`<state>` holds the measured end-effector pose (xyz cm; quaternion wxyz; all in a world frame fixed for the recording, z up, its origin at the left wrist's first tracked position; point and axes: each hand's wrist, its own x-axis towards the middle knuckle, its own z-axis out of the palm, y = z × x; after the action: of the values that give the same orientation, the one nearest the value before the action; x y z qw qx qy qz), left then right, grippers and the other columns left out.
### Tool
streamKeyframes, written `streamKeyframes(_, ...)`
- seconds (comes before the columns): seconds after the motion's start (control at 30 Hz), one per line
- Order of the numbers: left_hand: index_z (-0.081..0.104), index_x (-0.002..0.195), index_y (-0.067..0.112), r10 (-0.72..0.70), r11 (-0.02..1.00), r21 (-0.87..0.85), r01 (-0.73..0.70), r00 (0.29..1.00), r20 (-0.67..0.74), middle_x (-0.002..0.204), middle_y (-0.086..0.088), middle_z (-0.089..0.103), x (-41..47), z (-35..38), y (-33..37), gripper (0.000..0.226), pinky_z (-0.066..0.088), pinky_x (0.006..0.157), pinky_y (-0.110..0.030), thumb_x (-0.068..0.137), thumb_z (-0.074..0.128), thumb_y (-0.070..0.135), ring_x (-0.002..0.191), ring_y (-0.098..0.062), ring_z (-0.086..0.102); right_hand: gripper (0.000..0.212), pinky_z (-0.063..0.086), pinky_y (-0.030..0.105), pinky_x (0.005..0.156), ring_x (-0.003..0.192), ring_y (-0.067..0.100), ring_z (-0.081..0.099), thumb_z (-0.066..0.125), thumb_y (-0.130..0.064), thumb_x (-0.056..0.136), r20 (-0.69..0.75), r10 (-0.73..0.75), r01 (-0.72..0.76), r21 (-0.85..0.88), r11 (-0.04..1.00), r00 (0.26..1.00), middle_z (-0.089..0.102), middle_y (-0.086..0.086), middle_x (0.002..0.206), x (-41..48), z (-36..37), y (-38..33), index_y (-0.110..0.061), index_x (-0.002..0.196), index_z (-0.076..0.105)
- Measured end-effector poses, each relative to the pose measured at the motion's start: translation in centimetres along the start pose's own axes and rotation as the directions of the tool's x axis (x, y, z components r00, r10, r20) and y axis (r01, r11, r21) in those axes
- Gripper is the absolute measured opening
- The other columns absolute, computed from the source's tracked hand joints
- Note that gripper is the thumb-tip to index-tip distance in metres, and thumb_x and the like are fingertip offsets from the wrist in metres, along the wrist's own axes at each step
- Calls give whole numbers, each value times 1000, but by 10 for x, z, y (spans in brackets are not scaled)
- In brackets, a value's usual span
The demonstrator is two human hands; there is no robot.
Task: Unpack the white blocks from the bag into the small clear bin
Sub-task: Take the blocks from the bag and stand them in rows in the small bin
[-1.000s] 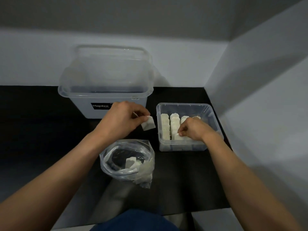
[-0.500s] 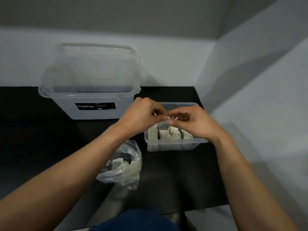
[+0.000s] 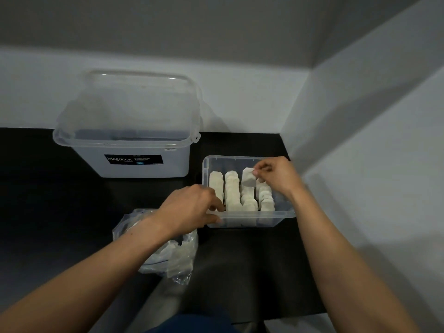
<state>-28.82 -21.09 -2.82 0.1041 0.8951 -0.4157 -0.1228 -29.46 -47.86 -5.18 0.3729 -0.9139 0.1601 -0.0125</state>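
The small clear bin (image 3: 283, 216) stands on the black table right of centre, with several white blocks (image 3: 231, 195) upright in rows inside. My right hand (image 3: 278, 175) is over the bin's far right part and pinches one white block (image 3: 248, 177) by its upper corner, above the third row. My left hand (image 3: 192, 209) rests at the bin's near left corner, fingers curled against the rim, nothing visibly held. The crumpled clear bag (image 3: 176, 255) lies left of the bin, partly under my left forearm, with white blocks showing inside.
A large clear tub (image 3: 134, 164) labelled Megabox stands at the back left against the wall. A grey wall closes the right side just beyond the bin. The table's front edge lies below the bag.
The block passed from my left hand to my right hand. My right hand carried it back over the bin's far rows, and my left hand dropped to the bin's near left corner.
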Motion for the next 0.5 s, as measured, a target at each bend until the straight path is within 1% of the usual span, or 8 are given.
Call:
streamKeyframes(0.07,70,124,34,7,1000,30,-6,999,-35,114,14,65,1,2,0,29,45,74,-25,97,66,43,104,-7,61,2,55,24,77,76,5,69,76,-19,92,27,17,-14,-103,995,1000,73,-6,83,8,8,0,-20,92,78)
streamKeyframes(0.13,71,122,32,12,1000,21,-11,998,-61,111,13,66,1,3,1,28,48,75,-26,97,66,42,101,-8,63,6,52,21,72,74,3,65,74,-17,94,-6,14,-15,-240,971,1000,71,-5,81,15,15,-2,-19,89,78)
streamKeyframes(0.2,73,120,31,13,1000,9,-12,998,-69,109,13,67,1,4,1,26,55,79,-30,97,67,41,99,-8,64,10,56,25,72,74,8,66,71,-18,95,-37,30,-41,-346,937,999,72,-2,82,19,24,0,-19,86,76)
streamKeyframes(0.27,74,119,31,13,1000,1,-13,997,-79,108,13,67,0,5,1,25,57,82,-34,96,67,41,98,-8,64,11,60,34,78,77,16,69,70,-21,96,-69,65,-88,-410,908,995,72,1,83,20,31,3,-17,87,75)
streamKeyframes(0.3,74,119,31,13,1000,-4,-13,996,-86,108,13,67,0,6,1,25,58,82,-35,96,67,42,99,-8,64,11,60,37,81,79,19,69,71,-23,96,-89,79,-111,-438,892,993,72,3,85,21,35,4,-16,89,75)
streamKeyframes(0.33,74,119,32,11,1000,-9,-12,996,-93,108,13,67,-1,7,1,25,58,82,-35,96,67,42,99,-8,64,13,58,37,83,83,21,69,70,-25,96,-105,90,-129,-462,877,990,73,5,88,21,37,4,-14,92,75)
streamKeyframes(0.4,73,120,32,10,1000,-17,-12,994,-105,109,13,67,-1,9,0,26,57,82,-36,97,66,42,100,-9,63,18,51,34,82,95,26,68,68,-25,97,-128,124,-172,-493,853,984,72,10,99,21,40,1,-8,102,73)
streamKeyframes(0.5,73,120,32,18,1000,-19,-20,993,-116,109,13,67,-2,9,-1,26,56,80,-35,97,65,42,101,-10,63,31,45,34,82,112,31,63,68,-28,98,-154,181,-235,-503,832,971,67,16,116,21,42,-4,-4,118,65)
